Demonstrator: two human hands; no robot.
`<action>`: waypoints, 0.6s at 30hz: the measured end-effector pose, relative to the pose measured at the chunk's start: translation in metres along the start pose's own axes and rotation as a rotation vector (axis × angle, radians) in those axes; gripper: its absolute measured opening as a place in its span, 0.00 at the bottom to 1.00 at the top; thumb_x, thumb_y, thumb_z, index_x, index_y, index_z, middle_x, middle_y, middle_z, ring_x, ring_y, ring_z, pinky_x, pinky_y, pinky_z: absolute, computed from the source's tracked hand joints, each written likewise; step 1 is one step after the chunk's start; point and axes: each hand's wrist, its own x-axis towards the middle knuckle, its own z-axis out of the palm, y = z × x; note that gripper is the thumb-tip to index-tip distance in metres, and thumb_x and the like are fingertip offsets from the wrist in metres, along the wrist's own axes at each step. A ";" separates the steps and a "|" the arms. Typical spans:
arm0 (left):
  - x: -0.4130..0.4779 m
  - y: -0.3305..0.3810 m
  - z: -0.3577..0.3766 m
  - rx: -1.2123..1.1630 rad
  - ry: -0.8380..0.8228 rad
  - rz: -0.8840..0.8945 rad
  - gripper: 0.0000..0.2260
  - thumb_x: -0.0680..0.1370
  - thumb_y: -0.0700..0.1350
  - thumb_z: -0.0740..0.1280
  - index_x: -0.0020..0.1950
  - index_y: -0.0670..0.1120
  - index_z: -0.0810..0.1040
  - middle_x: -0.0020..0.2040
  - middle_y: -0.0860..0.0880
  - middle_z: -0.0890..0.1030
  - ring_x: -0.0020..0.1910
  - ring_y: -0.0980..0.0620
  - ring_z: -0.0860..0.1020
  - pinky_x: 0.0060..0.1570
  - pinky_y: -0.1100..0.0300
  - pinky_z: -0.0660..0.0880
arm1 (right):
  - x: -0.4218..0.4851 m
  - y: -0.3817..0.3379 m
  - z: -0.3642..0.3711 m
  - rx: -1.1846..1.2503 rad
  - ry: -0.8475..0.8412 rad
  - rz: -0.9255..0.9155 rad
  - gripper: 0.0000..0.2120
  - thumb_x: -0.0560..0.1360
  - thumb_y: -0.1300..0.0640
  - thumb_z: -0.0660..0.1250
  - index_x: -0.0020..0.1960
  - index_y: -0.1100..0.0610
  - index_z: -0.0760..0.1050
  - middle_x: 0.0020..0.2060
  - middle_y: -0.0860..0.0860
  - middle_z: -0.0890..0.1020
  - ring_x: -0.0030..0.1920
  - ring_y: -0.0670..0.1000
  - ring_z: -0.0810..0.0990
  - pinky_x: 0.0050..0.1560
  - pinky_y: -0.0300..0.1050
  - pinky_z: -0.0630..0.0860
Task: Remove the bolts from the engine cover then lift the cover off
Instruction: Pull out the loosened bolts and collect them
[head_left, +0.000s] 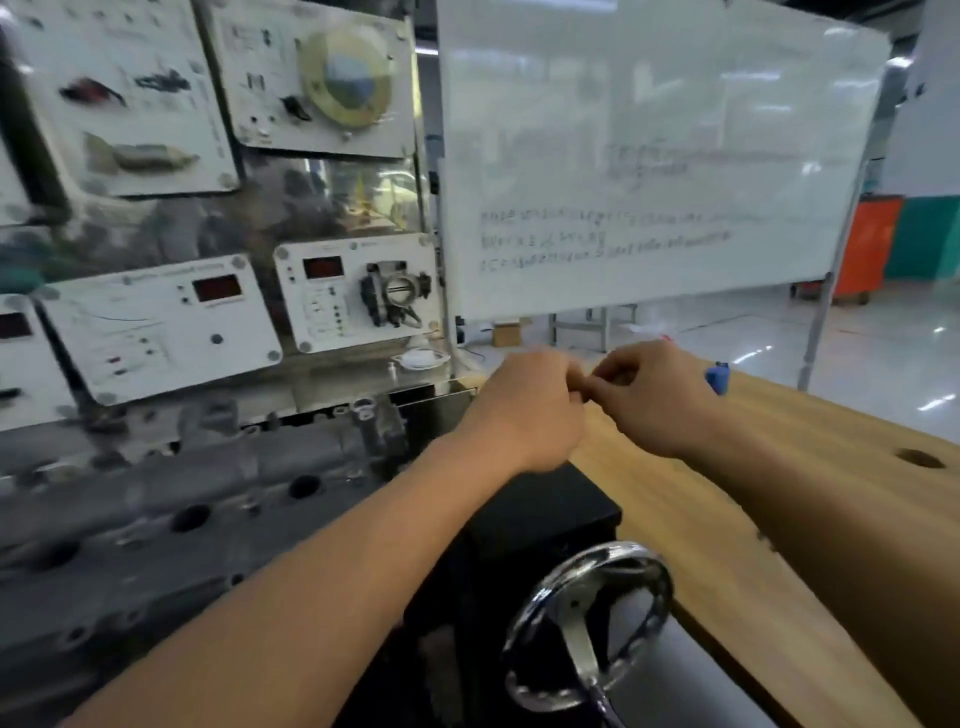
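Both hands are up and meeting mid-air, right over the near edge of the wooden counter. The left grip is curled into a loose fist, knuckles to the camera, and the right grip faces it with thumb and fingers drawn into a pinch. The fingertips of the two touch. Whether something small sits between them I cannot tell, since the spot is blurred and covered by the fingers. The engine cover, grey cast metal with a row of dark round holes along it, lies down at the left, below the left forearm and well apart from both hands. Its fasteners are too smeared to make out. Just beside it stands a black block, and in front of that a chrome handwheel. Behind the cover hang white instrument panels with red displays, one carrying a throttle body. A whiteboard with faint writing stands beyond the hands, and a small blue object sits on the counter near the right wrist.
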 end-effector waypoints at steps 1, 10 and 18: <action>-0.012 -0.015 -0.023 0.039 0.031 -0.027 0.08 0.78 0.42 0.64 0.46 0.50 0.82 0.39 0.52 0.79 0.38 0.54 0.77 0.38 0.59 0.71 | 0.002 -0.024 0.009 0.030 -0.046 -0.059 0.10 0.75 0.46 0.70 0.38 0.48 0.80 0.31 0.45 0.81 0.32 0.45 0.79 0.31 0.41 0.74; -0.114 -0.132 -0.108 0.138 0.015 -0.345 0.10 0.78 0.39 0.64 0.51 0.50 0.84 0.51 0.52 0.84 0.48 0.55 0.80 0.47 0.60 0.74 | -0.004 -0.155 0.099 -0.189 -0.506 -0.371 0.11 0.73 0.52 0.70 0.37 0.57 0.83 0.31 0.52 0.82 0.34 0.49 0.81 0.36 0.43 0.78; -0.128 -0.154 -0.112 -0.132 0.127 -0.378 0.18 0.77 0.32 0.60 0.55 0.49 0.84 0.55 0.51 0.83 0.53 0.56 0.79 0.55 0.61 0.77 | -0.005 -0.176 0.136 -0.538 -0.495 -0.370 0.19 0.73 0.51 0.72 0.33 0.52 0.62 0.32 0.50 0.70 0.35 0.53 0.73 0.35 0.41 0.68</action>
